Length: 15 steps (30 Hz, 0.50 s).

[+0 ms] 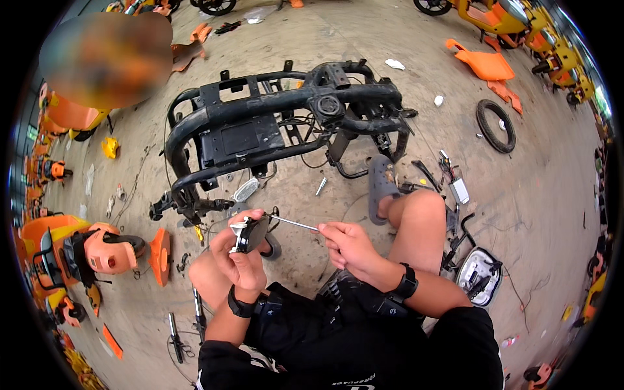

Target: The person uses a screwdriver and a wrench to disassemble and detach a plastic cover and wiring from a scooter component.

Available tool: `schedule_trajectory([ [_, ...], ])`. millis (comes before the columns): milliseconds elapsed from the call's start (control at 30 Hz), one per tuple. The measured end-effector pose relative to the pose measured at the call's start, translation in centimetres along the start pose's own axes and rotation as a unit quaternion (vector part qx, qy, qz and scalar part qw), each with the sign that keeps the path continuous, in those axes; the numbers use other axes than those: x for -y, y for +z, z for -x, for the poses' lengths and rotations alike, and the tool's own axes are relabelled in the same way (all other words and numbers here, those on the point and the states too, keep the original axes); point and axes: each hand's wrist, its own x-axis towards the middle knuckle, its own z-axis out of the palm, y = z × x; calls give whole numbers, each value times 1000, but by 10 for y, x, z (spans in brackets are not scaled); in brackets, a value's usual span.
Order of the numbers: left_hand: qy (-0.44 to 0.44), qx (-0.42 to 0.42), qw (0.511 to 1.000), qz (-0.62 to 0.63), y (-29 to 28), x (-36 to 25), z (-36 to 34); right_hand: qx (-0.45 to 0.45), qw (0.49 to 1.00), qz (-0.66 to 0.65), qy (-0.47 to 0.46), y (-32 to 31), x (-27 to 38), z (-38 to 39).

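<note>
My left hand (246,268) is closed around a small black part with white edges (252,236), held up in front of my knees. My right hand (352,246) grips a screwdriver (296,223); its handle is hidden in my fingers. The thin metal shaft points left, and its far end is at the upper edge of the black part, close to my left fingertips. Whether the tip touches a screw is too small to tell. Beyond my hands, a black tubular scooter frame (244,104) lies on the floor.
Near my shod foot (380,188) are a metal rod (321,186) and a clear oval lamp (247,189). A tyre (495,126), an orange panel (484,64), and a white-lined shell (480,276) lie at right. An orange scooter body (107,250) is at left. Scooters line both sides.
</note>
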Motion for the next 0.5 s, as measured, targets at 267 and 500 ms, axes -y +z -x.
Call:
schedule_trajectory([
  [267,-77,-47,992,85,0,-1,0,-38,880,376,-287,-6,-3,-1],
  [500,-109,-8,990,91,13,4,2,-93,844,422,-319,-2,-11,3],
])
